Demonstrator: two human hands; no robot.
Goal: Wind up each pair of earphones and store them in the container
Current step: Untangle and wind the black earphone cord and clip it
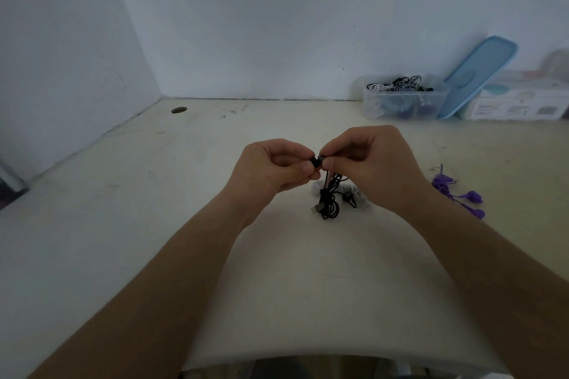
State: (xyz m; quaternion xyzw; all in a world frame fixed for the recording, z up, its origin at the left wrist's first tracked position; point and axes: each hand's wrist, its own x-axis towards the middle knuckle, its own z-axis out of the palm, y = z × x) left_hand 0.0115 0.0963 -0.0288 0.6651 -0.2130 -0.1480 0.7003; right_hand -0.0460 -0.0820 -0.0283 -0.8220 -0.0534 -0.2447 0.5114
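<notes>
Black earphones (328,199) hang in a loose bundle between my hands above the middle of the table, with the plug and one earbud dangling low. My left hand (272,164) pinches the top of the black cable between thumb and fingers. My right hand (366,157) pinches the same spot from the other side. White earphones (360,192) lie on the table behind the black bundle, mostly hidden. Purple earphones (458,192) lie on the table to the right. A clear plastic container (403,98) holding several wound earphones stands at the back right by the wall.
The container's blue lid (480,74) leans against the wall beside it. A white box (520,101) stands further right. A round cable hole (179,110) sits at the back left of the cream table (123,194). A dark object (9,184) is at the left edge.
</notes>
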